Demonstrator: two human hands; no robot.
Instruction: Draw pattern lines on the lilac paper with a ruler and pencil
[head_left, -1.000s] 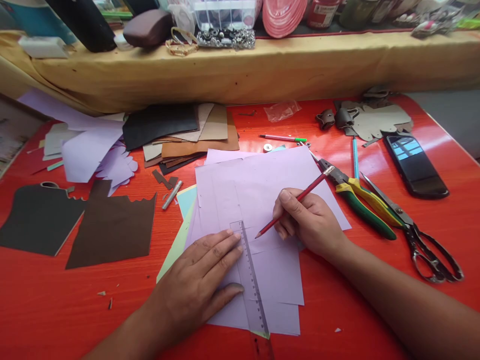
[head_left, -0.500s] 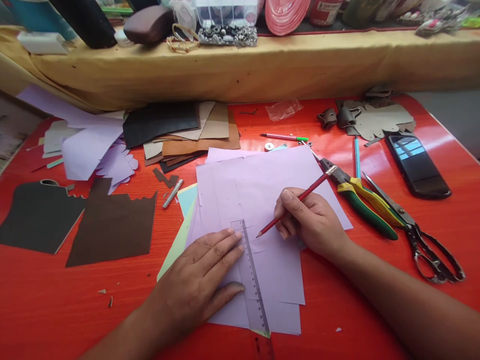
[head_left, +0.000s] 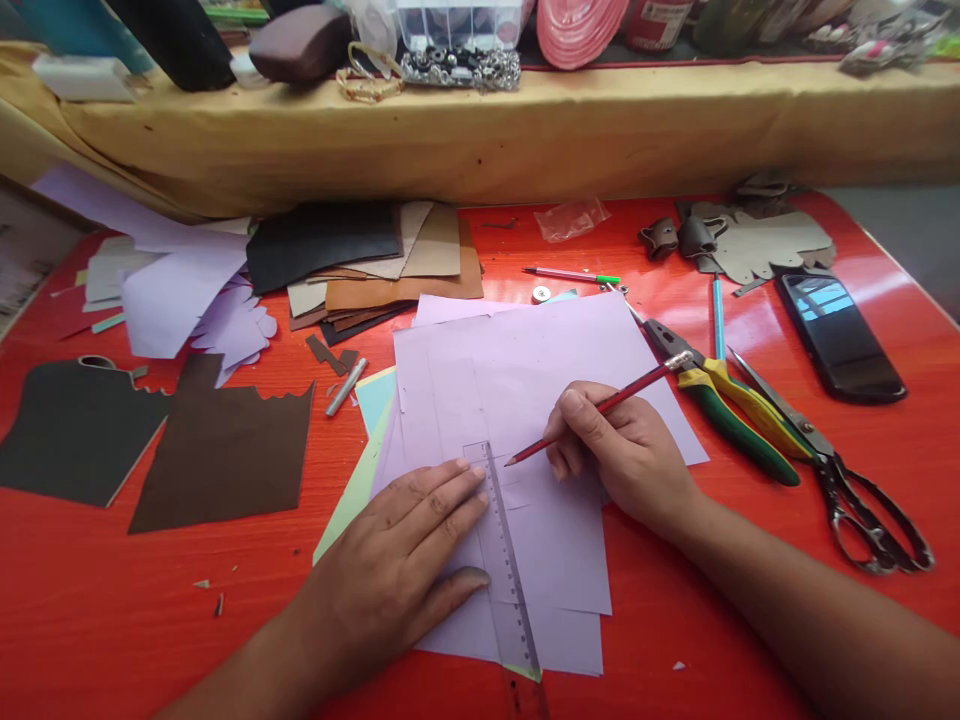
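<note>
My left hand (head_left: 405,560) lies flat with fingers stretched out, pressing a clear plastic ruler (head_left: 504,560) onto lilac paper sheets (head_left: 517,380) on the red table (head_left: 750,620). My right hand (head_left: 626,450) grips a red pencil (head_left: 600,405) in a writing hold. The pencil tip sits on the paper just right of the ruler's upper end. The ruler runs from mid-sheet down past the paper's near edge.
Green-and-yellow pliers (head_left: 720,410) and large scissors (head_left: 840,470) lie right of the paper, a black phone (head_left: 840,335) beyond them. Dark leather pieces (head_left: 217,440) lie left, a stack of leather scraps (head_left: 375,260) behind. A yellow cloth-covered shelf (head_left: 525,130) lines the back.
The pencil has tilted flatter and its tip has crept slightly left toward the ruler. My left hand and the ruler have stayed put.
</note>
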